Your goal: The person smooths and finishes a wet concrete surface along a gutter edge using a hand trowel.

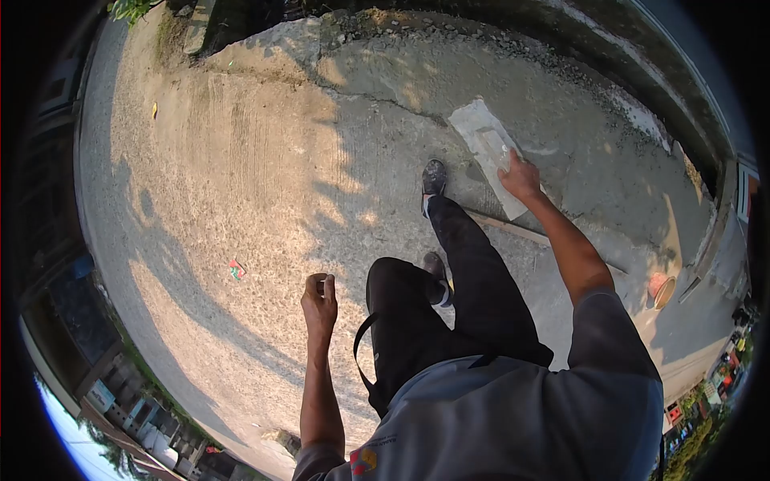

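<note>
A long, pale flat trowel or float (484,144) lies slantwise over the smooth grey concrete (401,68), right of centre. My right hand (521,176) is closed on its handle, near the right edge of the blade. Left of my knees, my left hand (319,298) is raised over the rough pavement (265,200), its fingers curled together. Whether anything small is between those fingers is hidden. My dark shoe (434,176) stands just left of the trowel.
A long strip of wood (509,228) lies on the ground beyond my leg. An orange bucket (661,290) is at the right. Red and green litter (237,269) lies on the left pavement. Rubble (417,28) and a ditch edge run along the top.
</note>
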`<act>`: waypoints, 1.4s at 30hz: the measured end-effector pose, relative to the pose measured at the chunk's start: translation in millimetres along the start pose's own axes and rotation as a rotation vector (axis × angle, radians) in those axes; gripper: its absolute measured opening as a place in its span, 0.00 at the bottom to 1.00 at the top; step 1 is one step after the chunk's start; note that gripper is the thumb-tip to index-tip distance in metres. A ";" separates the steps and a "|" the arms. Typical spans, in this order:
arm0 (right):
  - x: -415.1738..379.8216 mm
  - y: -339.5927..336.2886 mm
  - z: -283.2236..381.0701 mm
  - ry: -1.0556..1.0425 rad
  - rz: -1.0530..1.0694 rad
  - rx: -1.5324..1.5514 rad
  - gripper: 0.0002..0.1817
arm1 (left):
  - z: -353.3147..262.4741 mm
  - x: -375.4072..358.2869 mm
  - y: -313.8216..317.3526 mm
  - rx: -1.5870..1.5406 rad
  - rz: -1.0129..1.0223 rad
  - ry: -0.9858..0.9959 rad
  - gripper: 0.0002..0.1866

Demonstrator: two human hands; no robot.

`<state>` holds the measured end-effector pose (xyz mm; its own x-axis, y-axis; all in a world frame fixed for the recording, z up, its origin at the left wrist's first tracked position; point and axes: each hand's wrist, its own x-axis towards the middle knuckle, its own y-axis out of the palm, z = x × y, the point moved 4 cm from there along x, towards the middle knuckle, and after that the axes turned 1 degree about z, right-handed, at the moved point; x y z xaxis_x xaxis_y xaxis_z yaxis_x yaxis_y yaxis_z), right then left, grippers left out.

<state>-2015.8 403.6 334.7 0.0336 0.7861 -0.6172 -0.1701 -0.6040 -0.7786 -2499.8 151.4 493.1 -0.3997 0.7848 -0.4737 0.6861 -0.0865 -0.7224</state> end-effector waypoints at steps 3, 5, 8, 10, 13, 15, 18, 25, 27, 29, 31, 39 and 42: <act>74.1 36.3 67.3 -0.158 0.071 -0.087 0.42 | -65.6 68.0 4.0 0.030 -0.054 0.143 0.14; 115.2 63.2 109.4 -0.229 0.143 -0.070 0.42 | -97.7 112.4 17.5 -0.033 -0.052 0.176 0.14; 165.7 113.8 166.7 -0.333 0.126 -0.036 0.41 | -126.7 173.7 50.4 -0.060 0.055 0.234 0.14; 187.6 137.8 205.2 -0.390 0.115 -0.015 0.40 | -152.0 209.4 78.7 -0.093 0.132 0.261 0.14; 220.8 167.1 259.0 -0.435 0.076 0.043 0.39 | -169.7 257.2 127.4 -0.091 0.174 0.460 0.16; 256.3 192.1 294.6 -0.446 0.095 0.063 0.39 | -182.4 288.8 146.0 -0.045 0.259 0.609 0.18; 319.5 225.7 346.4 -0.473 -0.085 0.096 0.36 | -175.9 331.4 151.5 -0.010 0.354 0.647 0.21; 486.3 253.9 383.3 -0.281 -0.289 0.172 0.40 | -183.4 409.0 136.9 0.197 0.522 0.696 0.23; 514.0 240.2 373.9 -0.204 -0.264 0.272 0.40 | -193.2 428.1 142.4 0.264 0.564 0.731 0.22; 528.5 225.4 355.1 -0.177 -0.301 0.302 0.40 | -202.5 444.9 152.6 0.297 0.574 0.776 0.22; 530.2 217.4 334.5 -0.189 -0.398 0.276 0.40 | -214.7 461.9 165.2 0.318 0.583 0.832 0.22; 534.9 207.8 192.2 0.071 -0.393 0.215 0.45 | -241.4 496.2 210.8 0.361 0.602 1.145 0.25; 499.1 180.4 216.1 -0.018 -0.369 0.306 0.48 | -245.4 499.8 217.0 0.383 0.625 1.203 0.25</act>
<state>-2242.5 715.3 -89.3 0.1296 0.9447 -0.3012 -0.4321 -0.2196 -0.8747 -2401.4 675.4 223.2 0.7956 0.5756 -0.1891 0.2711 -0.6173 -0.7386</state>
